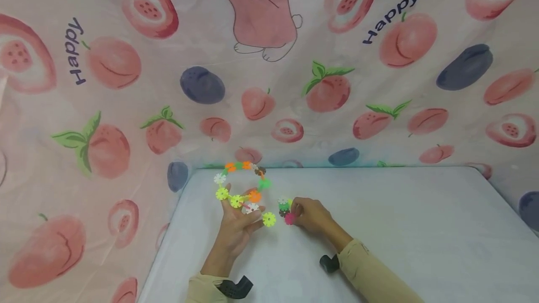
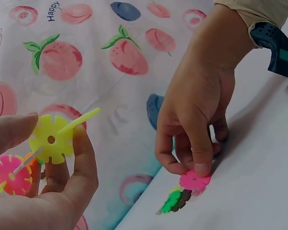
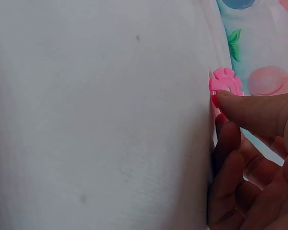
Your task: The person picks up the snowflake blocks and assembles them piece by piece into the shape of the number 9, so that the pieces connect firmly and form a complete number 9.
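Note:
My left hand (image 1: 235, 228) holds up a ring-shaped chain of notched plastic snowflake discs (image 1: 222, 194) in yellow, orange, green, white and brown. In the left wrist view, its thumb and fingers pinch a yellow disc (image 2: 42, 130), from which another yellow disc juts edge-on. A pink disc (image 2: 12, 167) of the chain shows beside the palm. Down at the table, my right hand (image 1: 312, 216) pinches a loose pink disc (image 2: 194, 180) between thumb and finger. Against that disc lie a green disc (image 2: 171, 201) and a brown disc (image 2: 184, 198), with a white one (image 1: 282, 201) near them.
The white table (image 1: 404, 228) spreads under both hands. Behind it and on the left hangs a cloth (image 1: 261, 78) printed with peaches and berries. A dark wrist device sits at each sleeve cuff.

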`<move>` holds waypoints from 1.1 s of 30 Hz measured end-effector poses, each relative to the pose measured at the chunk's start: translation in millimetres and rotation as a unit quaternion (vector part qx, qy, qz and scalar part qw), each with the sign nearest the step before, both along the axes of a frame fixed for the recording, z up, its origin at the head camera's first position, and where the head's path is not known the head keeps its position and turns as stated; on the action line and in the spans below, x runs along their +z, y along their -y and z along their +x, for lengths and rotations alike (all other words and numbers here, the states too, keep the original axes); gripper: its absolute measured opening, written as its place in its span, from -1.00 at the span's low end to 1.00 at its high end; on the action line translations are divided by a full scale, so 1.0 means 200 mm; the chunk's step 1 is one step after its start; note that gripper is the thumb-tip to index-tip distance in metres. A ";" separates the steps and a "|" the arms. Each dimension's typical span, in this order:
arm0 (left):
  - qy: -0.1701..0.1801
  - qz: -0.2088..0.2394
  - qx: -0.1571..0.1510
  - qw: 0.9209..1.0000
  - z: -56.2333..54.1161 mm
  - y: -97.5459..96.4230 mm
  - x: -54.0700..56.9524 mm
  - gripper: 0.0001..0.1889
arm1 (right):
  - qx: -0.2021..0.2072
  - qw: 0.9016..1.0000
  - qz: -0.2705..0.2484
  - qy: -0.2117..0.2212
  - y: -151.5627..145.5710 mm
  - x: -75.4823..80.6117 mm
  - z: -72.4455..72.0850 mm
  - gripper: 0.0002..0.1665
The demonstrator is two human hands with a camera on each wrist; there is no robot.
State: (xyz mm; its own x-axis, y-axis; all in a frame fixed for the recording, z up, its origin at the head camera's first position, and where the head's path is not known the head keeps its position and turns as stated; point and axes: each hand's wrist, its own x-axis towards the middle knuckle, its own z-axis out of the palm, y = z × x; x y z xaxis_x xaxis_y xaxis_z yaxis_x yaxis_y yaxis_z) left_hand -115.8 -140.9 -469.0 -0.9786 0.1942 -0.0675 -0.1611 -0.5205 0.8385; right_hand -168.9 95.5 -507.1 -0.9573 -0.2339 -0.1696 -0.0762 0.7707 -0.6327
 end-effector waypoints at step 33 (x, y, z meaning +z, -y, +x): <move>0.015 -0.023 -0.010 1.000 0.01 -0.01 -0.02 0.17 | 0.083 0.951 -0.291 0.068 -0.09 0.15 0.12 -0.90</move>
State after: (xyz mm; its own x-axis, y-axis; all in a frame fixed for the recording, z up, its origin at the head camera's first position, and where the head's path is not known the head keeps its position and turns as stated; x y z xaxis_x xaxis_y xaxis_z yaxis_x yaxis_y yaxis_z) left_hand -113.9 -139.3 -472.2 -0.9720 0.2098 -0.1061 -0.1965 -0.4771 0.8566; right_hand -145.3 112.8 -477.2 -0.8780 -0.4711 -0.0842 -0.0535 0.2714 -0.9610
